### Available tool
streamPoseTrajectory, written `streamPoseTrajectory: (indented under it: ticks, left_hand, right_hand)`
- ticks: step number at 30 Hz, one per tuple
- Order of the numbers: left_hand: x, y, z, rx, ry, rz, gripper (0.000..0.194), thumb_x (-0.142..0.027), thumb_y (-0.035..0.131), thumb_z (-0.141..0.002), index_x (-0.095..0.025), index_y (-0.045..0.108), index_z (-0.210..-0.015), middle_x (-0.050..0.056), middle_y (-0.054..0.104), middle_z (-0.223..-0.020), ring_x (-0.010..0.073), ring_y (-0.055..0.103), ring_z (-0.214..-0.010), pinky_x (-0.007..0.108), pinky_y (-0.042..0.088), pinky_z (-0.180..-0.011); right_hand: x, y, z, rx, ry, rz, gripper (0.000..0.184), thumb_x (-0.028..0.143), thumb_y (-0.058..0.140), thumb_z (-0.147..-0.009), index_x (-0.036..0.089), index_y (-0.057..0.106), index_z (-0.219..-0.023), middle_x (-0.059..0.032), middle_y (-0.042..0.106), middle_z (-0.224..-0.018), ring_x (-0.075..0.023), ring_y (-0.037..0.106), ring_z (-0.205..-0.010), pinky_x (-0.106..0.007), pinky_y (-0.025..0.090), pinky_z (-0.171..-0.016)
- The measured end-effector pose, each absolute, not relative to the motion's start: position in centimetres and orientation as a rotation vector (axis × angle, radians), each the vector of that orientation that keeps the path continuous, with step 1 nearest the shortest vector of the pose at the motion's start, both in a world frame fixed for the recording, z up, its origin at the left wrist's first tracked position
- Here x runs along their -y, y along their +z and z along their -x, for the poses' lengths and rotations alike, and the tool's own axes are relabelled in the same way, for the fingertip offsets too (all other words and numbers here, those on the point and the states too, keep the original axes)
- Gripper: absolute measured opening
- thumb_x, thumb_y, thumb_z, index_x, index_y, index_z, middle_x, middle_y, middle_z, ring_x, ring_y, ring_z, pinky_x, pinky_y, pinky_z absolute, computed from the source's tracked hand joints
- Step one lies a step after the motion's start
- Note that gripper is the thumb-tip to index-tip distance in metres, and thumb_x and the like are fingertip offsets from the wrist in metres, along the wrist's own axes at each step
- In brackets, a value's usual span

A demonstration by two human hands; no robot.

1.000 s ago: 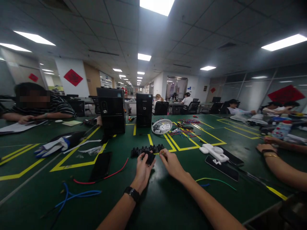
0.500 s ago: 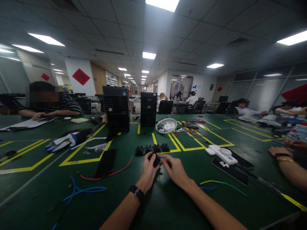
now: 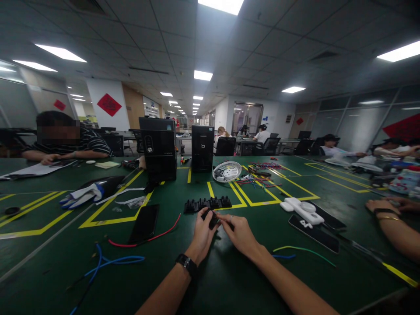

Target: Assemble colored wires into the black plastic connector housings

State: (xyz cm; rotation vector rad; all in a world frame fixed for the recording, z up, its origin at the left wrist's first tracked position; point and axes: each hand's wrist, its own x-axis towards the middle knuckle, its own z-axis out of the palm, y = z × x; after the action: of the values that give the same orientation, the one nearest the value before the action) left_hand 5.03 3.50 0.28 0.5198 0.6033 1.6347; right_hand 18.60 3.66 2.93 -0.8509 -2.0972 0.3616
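My left hand [image 3: 201, 234] is closed around a small black block-like part [image 3: 208, 214], its exact kind unclear. From the right, my right hand [image 3: 239, 232] meets it with thumb and fingertips pinched at the part's edge; whatever lies between those fingers is too small to make out. Just beyond both hands lies a row of black terminal-block-like pieces [image 3: 208, 204] on the green table. To the left are a red wire [image 3: 154, 238], a dark phone [image 3: 145, 222] and blue wires [image 3: 111, 261]. A green-yellow wire [image 3: 305, 249] and a short blue wire [image 3: 285, 256] lie to the right.
Two black computer-like towers [image 3: 159, 148] [image 3: 202, 148] stand ahead, beside a white basket [image 3: 226, 172] and a pile of coloured wires [image 3: 262, 175]. A white charger [image 3: 302, 211] and a phone [image 3: 313, 233] lie right. A co-worker's forearm [image 3: 392, 223] rests at the right edge; another person sits far left.
The view has shifted very slightly. My right fingertips have moved a little closer against the black part; my left hand keeps its hold.
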Motion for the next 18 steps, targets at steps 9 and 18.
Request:
streamPoseTrajectory:
  ticks: [9,18]
  left_hand:
    - [-3.37,0.26,-5.09,-0.604,1.618,-0.508,0.034,-0.022,0.066,-0.077,-0.023,0.045,-0.104,0.004,0.064,-0.092,0.0139,0.063,-0.085,0.028,0.050,-0.075]
    - [-3.39,-0.21,-5.57,-0.590,1.634,-0.482,0.023,-0.030,0.061,-0.081,-0.023,0.048,-0.098,0.002,0.062,-0.088,0.0113,0.061,-0.076,0.026,0.049,-0.071]
  right_hand:
    - [-3.42,2.72,-18.56,2.203,0.333,0.864,0.032,0.019,0.046,-0.090,0.021,0.062,-0.118,-0.0070,0.069,-0.106,-0.0190,0.065,-0.096,-0.031,0.048,-0.087]
    - [-3.36,2.84,-19.18,2.391,0.092,0.857,0.028,0.020,0.046,-0.090,0.018,0.063,-0.111,-0.0062,0.063,-0.080,-0.0163,0.060,-0.072,-0.025,0.045,-0.067]
